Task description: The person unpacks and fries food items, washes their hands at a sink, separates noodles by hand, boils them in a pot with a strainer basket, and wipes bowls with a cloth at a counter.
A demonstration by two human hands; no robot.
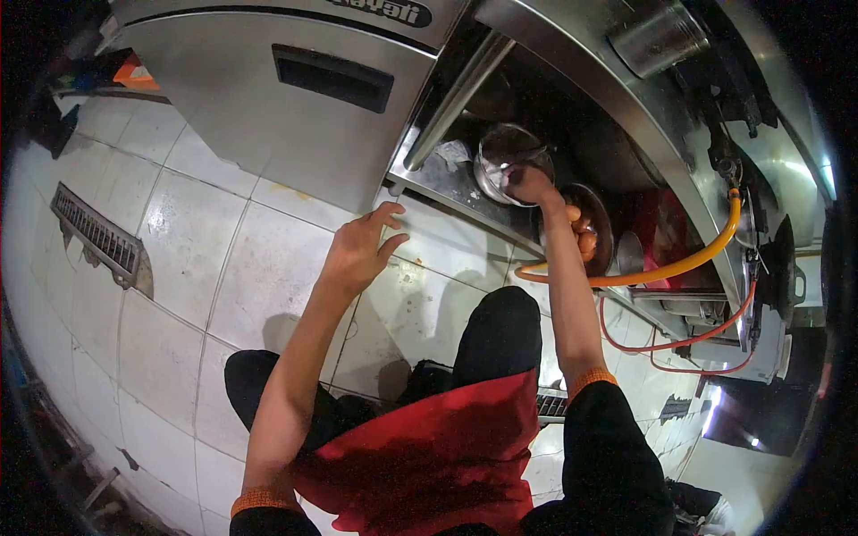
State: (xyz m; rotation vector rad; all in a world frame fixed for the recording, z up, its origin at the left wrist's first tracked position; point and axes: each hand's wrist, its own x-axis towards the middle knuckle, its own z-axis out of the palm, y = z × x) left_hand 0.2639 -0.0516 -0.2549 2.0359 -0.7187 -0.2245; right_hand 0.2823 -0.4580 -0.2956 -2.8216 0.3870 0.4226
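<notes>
My right hand (pixel 533 185) reaches into a round metal pot (pixel 488 176) on the low shelf under the counter. Its fingers look curled together in shadow, and what they hold, if anything, is hidden. Beside that forearm sits a dark bowl (pixel 607 252) with several brownish-orange eggs (pixel 585 237) in it. Over the floor in front of the steel cabinet, my left hand (pixel 362 246) hangs open, fingers apart, holding nothing.
A steel cabinet (pixel 295 134) adjoins the shelf (pixel 447 201), which has a slanted metal bar (pixel 460 98) at its opening. A yellow gas hose (pixel 688 266) loops past my right forearm, with a thin red hose (pixel 679 342) below. A drain grate (pixel 98 234) lies in the tiled floor.
</notes>
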